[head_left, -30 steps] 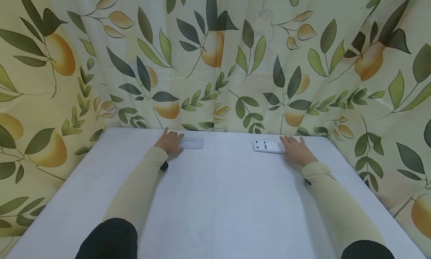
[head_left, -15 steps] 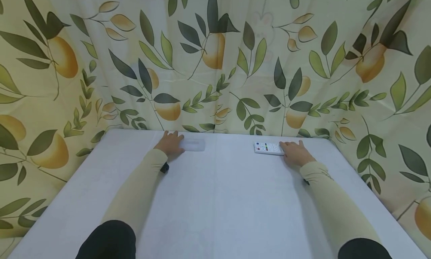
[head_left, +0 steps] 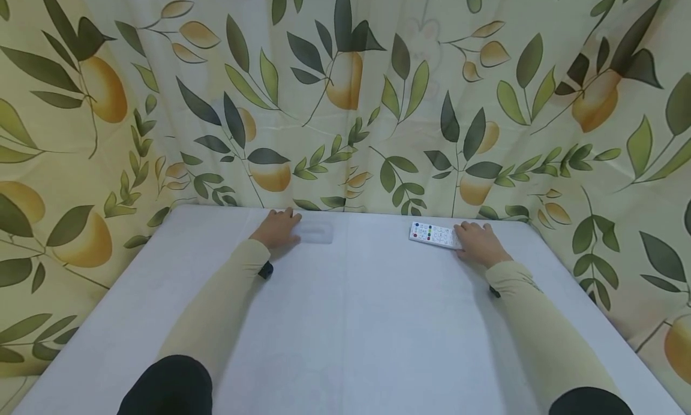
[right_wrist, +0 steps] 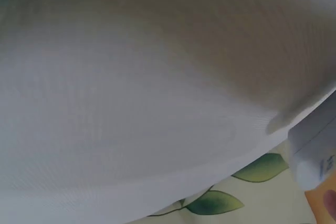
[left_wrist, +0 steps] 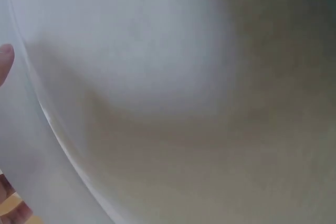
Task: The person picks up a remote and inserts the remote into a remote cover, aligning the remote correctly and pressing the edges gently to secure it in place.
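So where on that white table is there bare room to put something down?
Most of the table is bare: the wide stretch between the two sleeves, and the gap between the clear case and the remote. The busy part is the far edge by the curtain, where the left hand and right hand sit.

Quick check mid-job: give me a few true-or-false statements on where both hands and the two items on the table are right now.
1. The right hand holds one end of the white remote. True.
2. The remote lies at the near table edge. False: it is at the far edge of the table, by the curtain.
3. The left hand rests beside a pale flat cover. True.
4. The remote's buttons face down. False: coloured buttons show on top.
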The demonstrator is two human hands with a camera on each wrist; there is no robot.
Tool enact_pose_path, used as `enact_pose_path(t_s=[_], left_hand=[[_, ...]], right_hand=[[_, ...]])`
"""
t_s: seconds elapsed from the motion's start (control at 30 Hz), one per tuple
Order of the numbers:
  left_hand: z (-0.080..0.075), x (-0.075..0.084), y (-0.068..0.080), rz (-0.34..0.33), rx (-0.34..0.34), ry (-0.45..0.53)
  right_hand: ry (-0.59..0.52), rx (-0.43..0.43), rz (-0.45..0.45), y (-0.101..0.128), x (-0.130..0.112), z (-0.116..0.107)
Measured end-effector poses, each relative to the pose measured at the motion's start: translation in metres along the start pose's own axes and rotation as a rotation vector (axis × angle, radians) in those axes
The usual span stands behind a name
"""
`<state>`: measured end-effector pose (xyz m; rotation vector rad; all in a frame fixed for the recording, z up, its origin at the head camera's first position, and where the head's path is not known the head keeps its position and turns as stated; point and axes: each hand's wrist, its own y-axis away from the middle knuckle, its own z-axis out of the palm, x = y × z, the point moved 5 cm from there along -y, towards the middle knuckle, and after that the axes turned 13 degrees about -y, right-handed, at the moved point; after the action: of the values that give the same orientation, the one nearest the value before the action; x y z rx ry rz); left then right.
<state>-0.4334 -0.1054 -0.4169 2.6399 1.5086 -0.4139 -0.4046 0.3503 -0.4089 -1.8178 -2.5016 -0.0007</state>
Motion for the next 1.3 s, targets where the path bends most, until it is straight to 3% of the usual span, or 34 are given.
enact_pose_path(t_s=[0.37, 0.57, 0.9, 1.1, 1.3], left_hand=[[-0.017, 0.034, 0.007, 0.111, 0.13, -0.1], [-0.034, 0.054, 0.015, 0.139, 0.157, -0.152], [-0.052, 0.082, 0.031, 0.151, 0.264, -0.205], [-0.054, 0.1, 0.039, 0.182, 0.234, -0.2], [-0.054, 0.116, 0.042, 0.206, 0.126, -0.209]], right_hand=[[-0.04, 0.125, -0.081, 0.016, -0.004, -0.012], [-0.028, 0.178, -0.114, 0.026, -0.01, -0.02], [-0.085, 0.399, -0.237, 0.054, -0.05, -0.047], [-0.098, 0.542, -0.39, 0.069, -0.091, -0.063], [-0.111, 0.599, -0.507, 0.079, -0.129, -0.066]])
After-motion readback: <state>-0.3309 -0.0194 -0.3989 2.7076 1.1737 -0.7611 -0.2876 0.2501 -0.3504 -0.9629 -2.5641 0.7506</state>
